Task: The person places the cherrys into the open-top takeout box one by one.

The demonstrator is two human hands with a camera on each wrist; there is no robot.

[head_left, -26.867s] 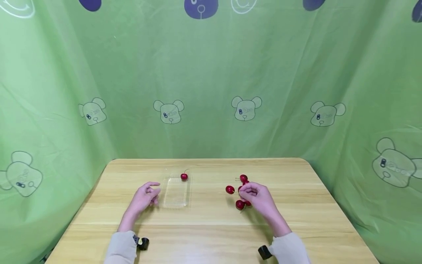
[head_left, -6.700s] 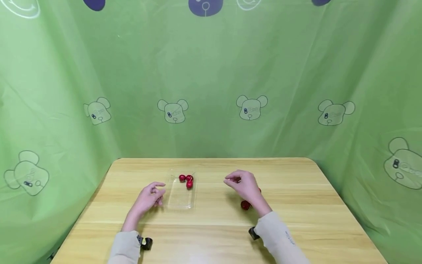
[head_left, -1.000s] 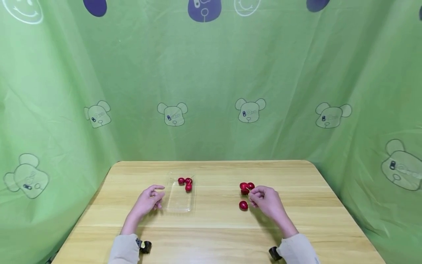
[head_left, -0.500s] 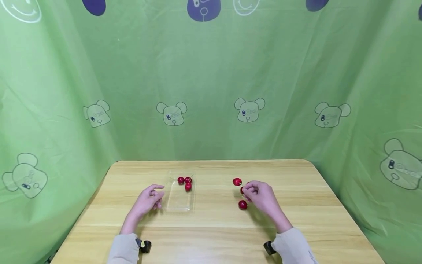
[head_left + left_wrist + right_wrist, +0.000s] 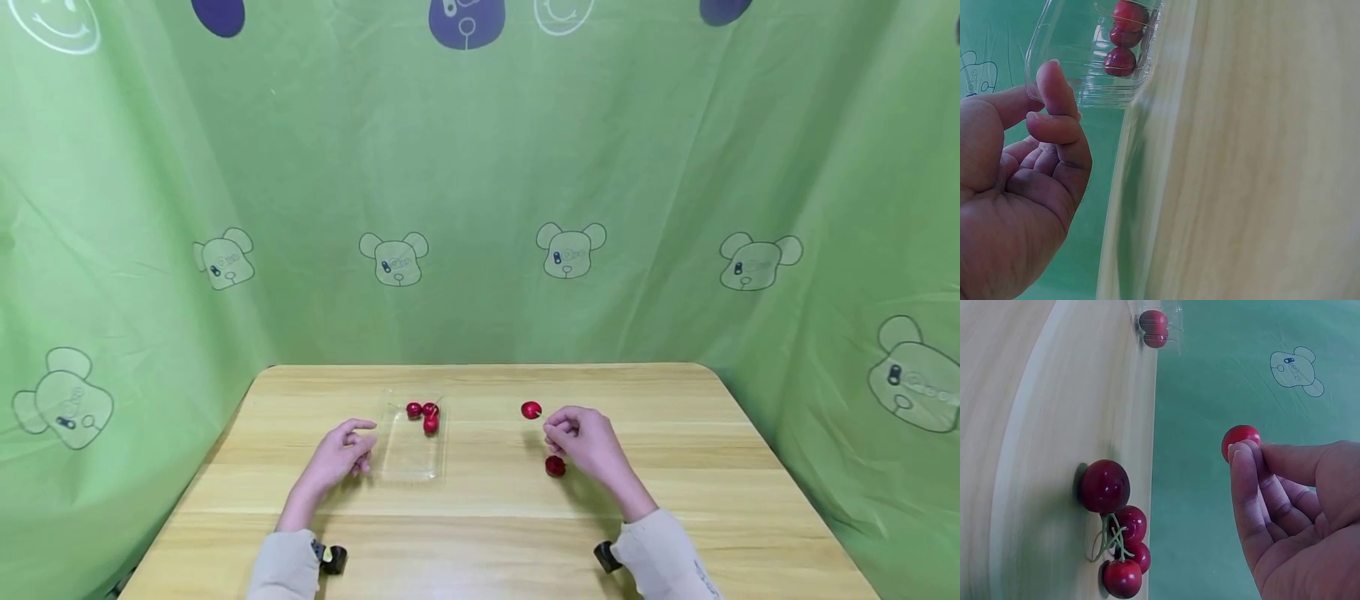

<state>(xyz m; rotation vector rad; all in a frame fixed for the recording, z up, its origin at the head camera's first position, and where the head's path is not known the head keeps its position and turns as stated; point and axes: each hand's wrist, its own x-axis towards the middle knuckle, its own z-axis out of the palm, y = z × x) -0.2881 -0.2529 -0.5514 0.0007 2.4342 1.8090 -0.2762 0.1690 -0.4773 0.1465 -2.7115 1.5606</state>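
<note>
My right hand pinches a red cherry by its stem, between thumb and fingertips. The fruit hangs above the table, left of the fingers in the head view. Below that hand, several loose cherries lie with tangled green stems in the right wrist view; in the head view one dark cherry shows and the hand covers the others. At left stands a clear plastic box with three cherries at its far end. My left hand holds nothing, fingers loosely bent, fingertips right at the box's near-left side.
The light wooden table carries the box and the cherries. Behind it and at both sides hangs a green curtain with bear prints. A black wrist camera sits at the left sleeve, another camera at the right.
Over the last second my right hand has lifted a cherry by the stem out of the loose group and carried it leftward and away. The left hand stays put beside the box.
</note>
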